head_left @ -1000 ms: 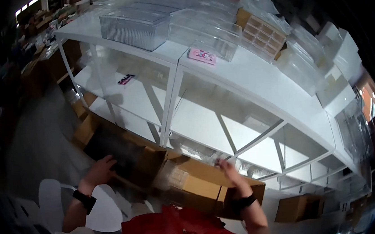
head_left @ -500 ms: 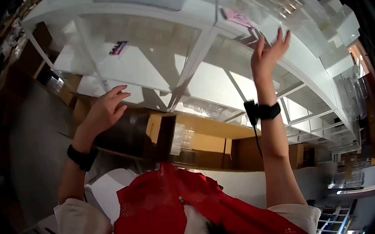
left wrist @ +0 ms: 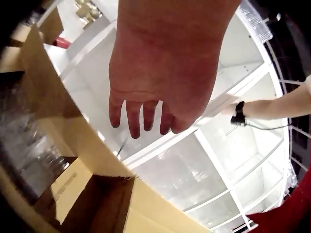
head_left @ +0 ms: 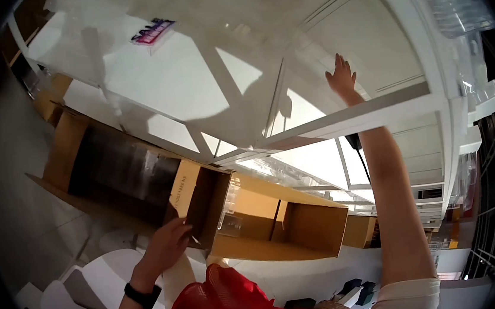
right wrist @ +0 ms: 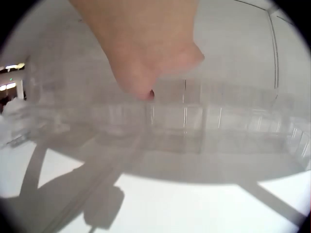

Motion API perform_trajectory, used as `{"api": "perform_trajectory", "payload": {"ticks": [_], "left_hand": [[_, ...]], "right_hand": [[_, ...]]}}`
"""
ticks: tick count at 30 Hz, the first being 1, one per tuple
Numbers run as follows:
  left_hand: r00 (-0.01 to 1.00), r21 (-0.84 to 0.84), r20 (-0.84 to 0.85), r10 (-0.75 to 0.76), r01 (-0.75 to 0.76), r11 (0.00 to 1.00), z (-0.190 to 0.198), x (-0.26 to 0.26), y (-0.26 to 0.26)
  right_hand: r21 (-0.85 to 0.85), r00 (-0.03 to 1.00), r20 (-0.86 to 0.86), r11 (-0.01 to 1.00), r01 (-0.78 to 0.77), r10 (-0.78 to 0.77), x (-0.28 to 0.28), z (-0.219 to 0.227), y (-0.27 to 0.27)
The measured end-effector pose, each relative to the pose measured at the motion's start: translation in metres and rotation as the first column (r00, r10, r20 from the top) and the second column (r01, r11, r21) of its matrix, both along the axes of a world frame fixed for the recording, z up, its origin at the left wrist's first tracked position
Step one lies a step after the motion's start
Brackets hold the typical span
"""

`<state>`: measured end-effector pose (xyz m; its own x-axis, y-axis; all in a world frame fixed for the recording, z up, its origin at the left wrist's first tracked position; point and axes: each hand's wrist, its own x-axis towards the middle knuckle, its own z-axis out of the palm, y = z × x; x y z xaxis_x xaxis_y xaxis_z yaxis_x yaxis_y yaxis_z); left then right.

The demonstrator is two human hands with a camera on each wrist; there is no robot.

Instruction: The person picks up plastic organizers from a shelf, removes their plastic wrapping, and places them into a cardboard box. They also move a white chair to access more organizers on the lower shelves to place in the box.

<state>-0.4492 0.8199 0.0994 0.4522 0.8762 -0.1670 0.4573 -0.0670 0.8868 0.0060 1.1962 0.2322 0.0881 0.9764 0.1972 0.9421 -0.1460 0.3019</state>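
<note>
In the head view the right hand (head_left: 343, 80) reaches inside the white shelf unit (head_left: 351, 117), fingers spread, the forearm passing behind a frame bar. In the right wrist view that hand (right wrist: 150, 68) is beside a clear ribbed container (right wrist: 194, 119); contact cannot be told. The left hand (head_left: 169, 243) hangs at the near edge of an open cardboard box (head_left: 127, 208), fingers loosely bent. Seen from the left wrist, the left hand (left wrist: 160, 82) has its fingers extended and holds nothing.
A second open box (head_left: 280, 249) adjoins the first, with clear plastic pieces (head_left: 228, 201) inside. A SALE sign (head_left: 152, 32) stands on the left shelf. White chairs (head_left: 111, 281) are at the lower left. Clear containers (head_left: 459, 0) sit at the upper right.
The head view has moved closer to the shelves. The right hand has gone from above the shelf top to inside the unit. The left hand has lowered toward the boxes.
</note>
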Motion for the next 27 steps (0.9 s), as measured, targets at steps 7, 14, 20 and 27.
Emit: {"api": "perform_trajectory", "payload": {"ticks": [7,14,20,27], "left_hand": [[0.999,-0.039,-0.016,0.032,-0.032,0.999,-0.035,0.009,-0.030],[0.989,0.003,0.130,-0.074,0.074,0.997,0.010,0.054,0.016],[0.828,-0.210,0.547,-0.120,0.275,0.938,0.019,0.192,0.009],[0.642,-0.656,0.657,0.395,0.230,0.719,0.011,0.340,-0.068]], "right_hand": [[0.333,0.984,-0.099,0.937,-0.108,0.149,-0.021,-0.015,-0.017],[0.525,0.602,-0.659,0.849,-0.061,0.451,-0.015,-0.002,-0.162],[0.308,0.440,-0.896,0.805,0.507,0.065,-0.022,-0.007,-0.377],[-0.156,0.031,-0.978,0.825,0.542,-0.206,-0.031,-0.047,-0.537]]}}
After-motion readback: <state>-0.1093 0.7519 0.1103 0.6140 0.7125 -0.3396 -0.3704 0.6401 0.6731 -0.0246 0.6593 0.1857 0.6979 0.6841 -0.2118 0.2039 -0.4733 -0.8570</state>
